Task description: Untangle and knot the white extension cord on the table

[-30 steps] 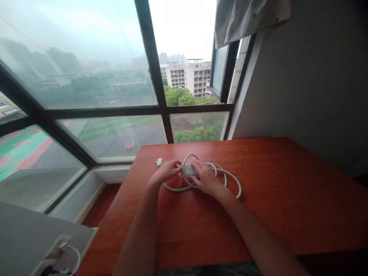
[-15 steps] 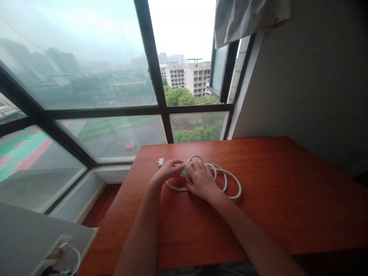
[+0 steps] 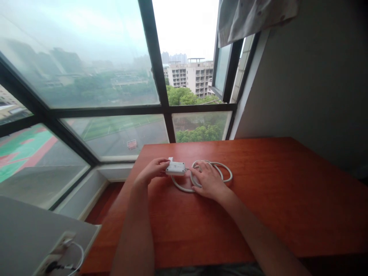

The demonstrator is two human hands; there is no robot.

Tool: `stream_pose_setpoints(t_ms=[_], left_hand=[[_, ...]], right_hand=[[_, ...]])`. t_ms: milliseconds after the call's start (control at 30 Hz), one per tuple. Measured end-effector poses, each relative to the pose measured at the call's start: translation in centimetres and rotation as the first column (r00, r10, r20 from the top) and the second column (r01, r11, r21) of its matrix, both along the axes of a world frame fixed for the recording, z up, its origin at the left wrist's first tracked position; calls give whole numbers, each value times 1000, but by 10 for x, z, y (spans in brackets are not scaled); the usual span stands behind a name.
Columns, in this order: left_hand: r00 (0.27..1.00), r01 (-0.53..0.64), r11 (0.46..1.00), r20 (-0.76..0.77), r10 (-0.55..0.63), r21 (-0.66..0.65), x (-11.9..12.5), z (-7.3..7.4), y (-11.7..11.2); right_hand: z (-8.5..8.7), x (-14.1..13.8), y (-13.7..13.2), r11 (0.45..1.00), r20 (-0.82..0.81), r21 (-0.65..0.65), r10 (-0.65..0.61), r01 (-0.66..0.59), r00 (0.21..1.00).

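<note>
My left hand (image 3: pixel 155 169) is closed on the left end of a small white power strip (image 3: pixel 176 168), with the thumb and fingers at its edge. Screw holes show at the corners of the strip's upper face. Just behind it the white plug (image 3: pixel 170 158) is partly hidden. From the strip's right end runs a white cable (image 3: pixel 227 168), lying in loose loops on the wooden table (image 3: pixel 258 214). My right hand (image 3: pixel 207 179) rests over these loops, its fingers curled on the cable and its thumb near the front of the coil.
Large windows (image 3: pixel 109 111) stand beyond the table's far edge, one pane swung outward. A curtain (image 3: pixel 255 19) hangs at the upper right beside a grey wall (image 3: pixel 310 84). At lower left, a wall socket (image 3: pixel 61 245) has a charger and leads plugged in.
My left hand has moved left, and the power strip now shows clearly between the hands. The cable loops have drawn in to the left. My right hand stays over the coil, slightly further right.
</note>
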State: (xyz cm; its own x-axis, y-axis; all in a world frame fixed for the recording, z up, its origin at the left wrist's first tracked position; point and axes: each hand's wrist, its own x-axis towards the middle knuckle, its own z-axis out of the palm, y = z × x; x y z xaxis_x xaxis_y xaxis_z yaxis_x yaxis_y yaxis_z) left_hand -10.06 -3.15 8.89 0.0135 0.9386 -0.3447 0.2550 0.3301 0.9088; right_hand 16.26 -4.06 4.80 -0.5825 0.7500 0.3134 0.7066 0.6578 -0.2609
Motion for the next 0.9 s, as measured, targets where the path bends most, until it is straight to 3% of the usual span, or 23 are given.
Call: stream_pose_setpoints(t_ms=[300,500,600,700,767,833,900], left_hand=[[997,45,995,62,-50,85,13,4,0],[979,72,970,167,-113,233,40,15,0],[938,137,936,262,-228,325,63,24,-6],[881,222,882,301,-363,415,86,29,-12],[864,219,861,318,-390,460,94,30,-13],[877,174,865,326,-353,470,94,27,-10],[934,112,888,258,-247,446,86,21,-5]], right_hand=[[-2,-4,7,998,-214,45,60,-52,975],[-6,-6,10,997,-455,57,-21,52,890],[-5,-8,10,996,-509,71,-12,55,860],[-1,-7,10,988,-559,69,-75,137,826],[3,-3,11,986,-601,14,-125,167,789],[7,3,13,982,-670,-121,-191,148,718],[11,11,17,951,-767,-301,-281,63,576]])
